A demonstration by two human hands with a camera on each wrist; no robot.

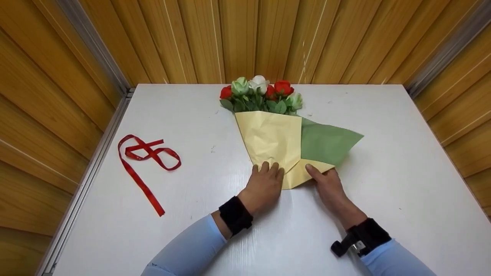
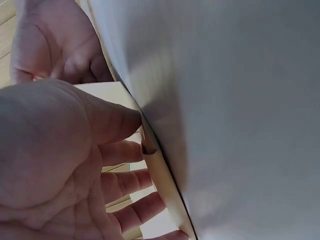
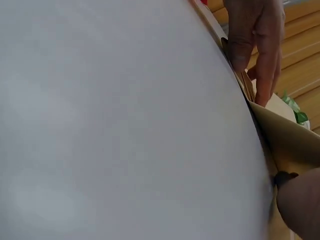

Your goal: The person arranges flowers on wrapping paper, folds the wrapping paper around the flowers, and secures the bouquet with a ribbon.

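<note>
A bouquet of red, white and pale green roses (image 1: 259, 85) lies on the table, its stems hidden inside wrapping paper (image 1: 268, 134) that is yellow on one face and green on the other. The yellow part is folded over the front, while a green flap (image 1: 326, 142) spreads to the right. My left hand (image 1: 264, 186) presses its fairly straight fingers (image 2: 132, 182) on the lower left of the paper, thumb near the bottom edge. At the lower right, my right hand (image 1: 332, 189) pinches the paper's folded yellow edge, thumb on top and the other fingers mostly hidden underneath.
A loosely looped red ribbon (image 1: 140, 180) lies on the left of the white table (image 1: 199, 245). Wood-patterned panels (image 1: 238, 38) rise behind the table and at both sides. A metal rail (image 1: 88, 165) runs along its left edge.
</note>
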